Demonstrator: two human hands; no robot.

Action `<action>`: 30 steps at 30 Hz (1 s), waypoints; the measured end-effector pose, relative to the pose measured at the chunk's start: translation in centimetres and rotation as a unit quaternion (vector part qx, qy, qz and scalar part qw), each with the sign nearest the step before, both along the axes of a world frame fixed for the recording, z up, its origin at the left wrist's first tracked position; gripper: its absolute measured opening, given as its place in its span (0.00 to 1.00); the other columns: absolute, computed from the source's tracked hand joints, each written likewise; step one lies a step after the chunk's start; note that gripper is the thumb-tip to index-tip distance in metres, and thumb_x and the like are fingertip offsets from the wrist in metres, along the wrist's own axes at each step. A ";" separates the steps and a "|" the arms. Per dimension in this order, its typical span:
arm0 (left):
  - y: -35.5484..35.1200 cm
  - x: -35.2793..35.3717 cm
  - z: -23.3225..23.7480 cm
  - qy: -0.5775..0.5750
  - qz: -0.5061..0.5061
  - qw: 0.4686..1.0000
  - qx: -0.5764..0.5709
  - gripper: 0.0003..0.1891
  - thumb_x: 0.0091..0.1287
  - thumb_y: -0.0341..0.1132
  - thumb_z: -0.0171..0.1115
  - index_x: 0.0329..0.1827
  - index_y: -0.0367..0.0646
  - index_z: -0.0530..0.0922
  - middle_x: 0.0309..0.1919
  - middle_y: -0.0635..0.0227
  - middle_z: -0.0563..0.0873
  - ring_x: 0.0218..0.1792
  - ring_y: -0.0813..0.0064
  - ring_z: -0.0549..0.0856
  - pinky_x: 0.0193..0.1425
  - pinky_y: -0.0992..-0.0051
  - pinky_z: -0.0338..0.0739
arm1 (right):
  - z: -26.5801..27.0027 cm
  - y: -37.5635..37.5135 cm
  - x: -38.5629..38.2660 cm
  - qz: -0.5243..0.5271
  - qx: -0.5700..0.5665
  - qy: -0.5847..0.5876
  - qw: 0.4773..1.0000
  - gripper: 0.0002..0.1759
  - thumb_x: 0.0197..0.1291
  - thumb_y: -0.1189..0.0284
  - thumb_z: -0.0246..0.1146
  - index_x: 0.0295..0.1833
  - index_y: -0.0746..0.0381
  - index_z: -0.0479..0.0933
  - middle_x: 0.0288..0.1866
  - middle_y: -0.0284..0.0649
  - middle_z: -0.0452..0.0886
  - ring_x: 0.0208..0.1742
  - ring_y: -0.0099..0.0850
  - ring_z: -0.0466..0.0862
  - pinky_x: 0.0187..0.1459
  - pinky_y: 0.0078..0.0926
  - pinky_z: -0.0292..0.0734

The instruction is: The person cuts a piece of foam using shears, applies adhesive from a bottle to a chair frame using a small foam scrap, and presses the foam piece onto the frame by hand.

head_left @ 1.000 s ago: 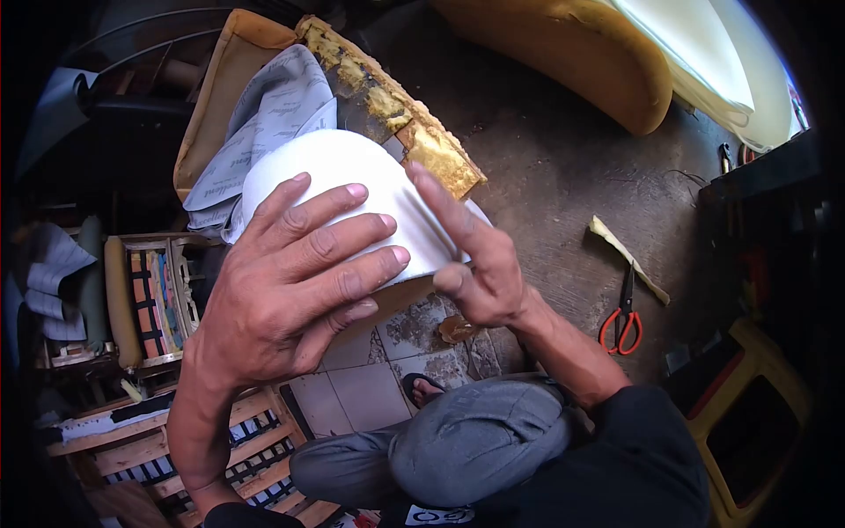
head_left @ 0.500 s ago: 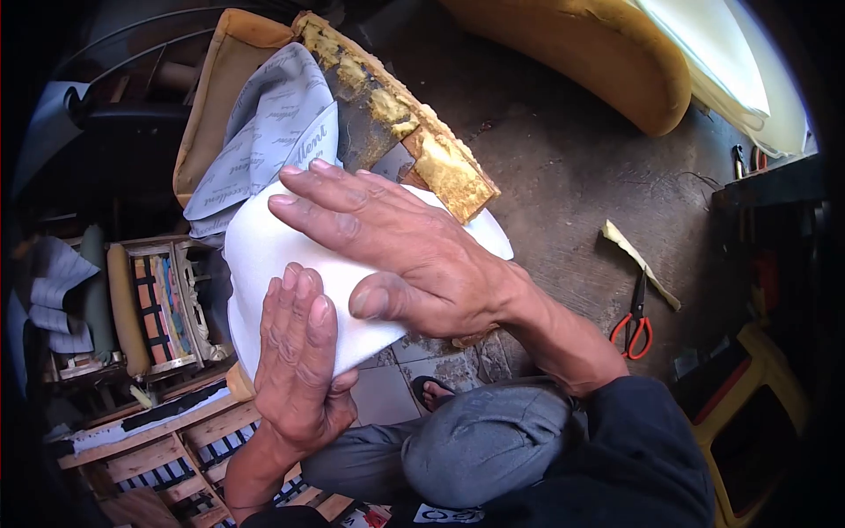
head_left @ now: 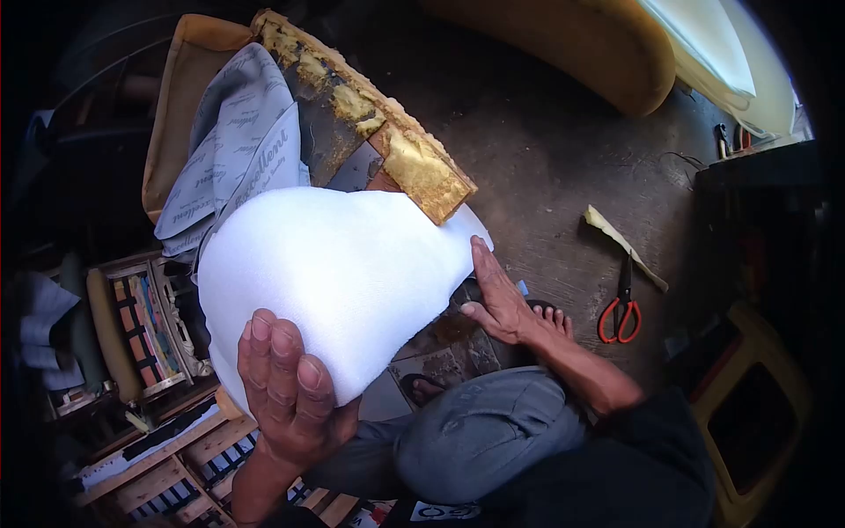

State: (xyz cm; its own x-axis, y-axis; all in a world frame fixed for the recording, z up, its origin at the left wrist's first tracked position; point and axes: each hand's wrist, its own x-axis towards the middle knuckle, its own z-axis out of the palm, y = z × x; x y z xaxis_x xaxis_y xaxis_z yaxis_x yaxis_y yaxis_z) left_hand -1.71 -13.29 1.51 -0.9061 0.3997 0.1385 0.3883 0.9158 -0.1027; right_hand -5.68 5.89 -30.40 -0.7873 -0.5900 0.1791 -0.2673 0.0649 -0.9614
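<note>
A smooth white padded piece [head_left: 317,264], like foam sheeting over a rounded form, fills the middle of the view. My left hand [head_left: 295,387] rests against its near edge, fingers stretched out and upright. At its right-hand corner, my right hand [head_left: 502,299] lies along the edge with fingers straight and thumb apart. Neither hand is closed around anything. Beyond the piece, grey fabric with printed lettering [head_left: 233,145] hangs in folds. A wooden frame with torn yellow foam [head_left: 422,172] touches the far side of the white piece.
Red-handled scissors [head_left: 620,317] and a pale foam strip [head_left: 625,246] lie on the floor at right. Large tan cushions [head_left: 563,44] stand at the back. Slatted wooden frames [head_left: 167,466] are at lower left, a yellow frame [head_left: 761,396] at lower right.
My right hand has moved from over the top of the white piece to its right edge, uncovering the surface. My left hand stays at the near edge, slightly lower.
</note>
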 end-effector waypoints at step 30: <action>3.7 -12.5 -1.4 0.076 0.024 0.997 -0.014 0.39 0.66 0.32 0.68 0.82 0.51 0.64 0.80 0.52 0.65 0.79 0.48 0.65 0.81 0.51 0.60 | -2.1 2.0 -0.1 0.070 0.329 0.256 0.906 0.27 0.69 0.63 0.61 0.72 0.54 0.73 0.68 0.44 0.77 0.79 0.46 0.67 0.75 0.74 0.53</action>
State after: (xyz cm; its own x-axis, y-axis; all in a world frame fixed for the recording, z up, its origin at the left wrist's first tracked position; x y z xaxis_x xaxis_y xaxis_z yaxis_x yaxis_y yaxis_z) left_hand -14.18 -9.57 0.15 -0.8938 0.3611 0.2660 0.3211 0.9292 -0.1827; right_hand -5.82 7.91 -32.54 -0.6092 -0.7897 0.0723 -0.7178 0.5104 -0.4736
